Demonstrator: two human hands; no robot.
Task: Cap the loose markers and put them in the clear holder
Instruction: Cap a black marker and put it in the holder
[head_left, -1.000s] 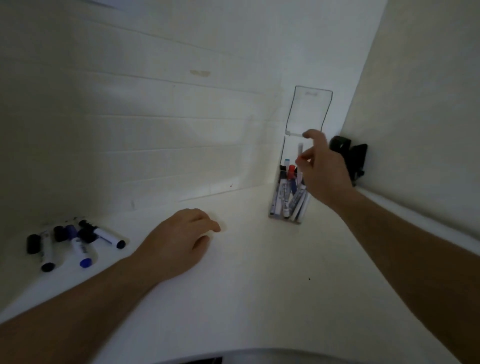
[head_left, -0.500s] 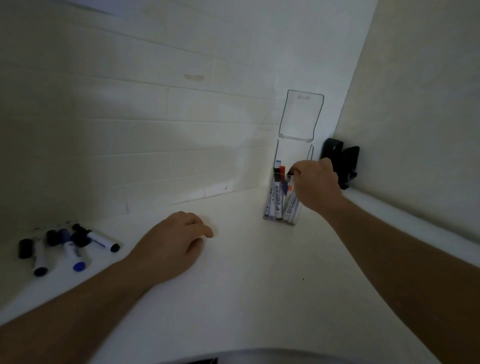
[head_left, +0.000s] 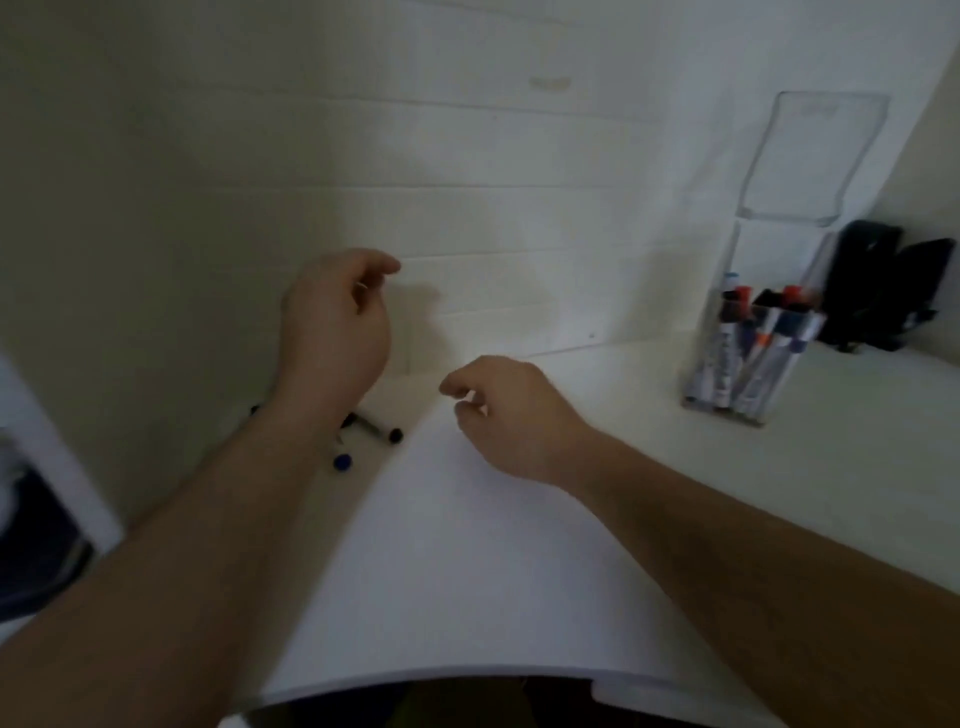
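The clear holder (head_left: 748, 343) stands at the right against the wall, with several capped markers upright inside it. Loose markers (head_left: 371, 428) lie on the white table near the left wall, mostly hidden under my left forearm; a blue cap end (head_left: 342, 461) shows beside them. My left hand (head_left: 335, 317) is raised above those markers, fingers loosely curled, holding nothing. My right hand (head_left: 506, 413) hovers just right of the loose markers, fingers loosely curled and empty.
A black object (head_left: 872, 291) sits behind the holder in the right corner. The white table (head_left: 519, 571) meets tiled walls at the back and left. A dark item (head_left: 31, 551) shows below the table's left edge.
My right hand left the holder and swung left toward the loose markers. My left hand lifted off the table. The view turned left, so the holder now sits at the right.
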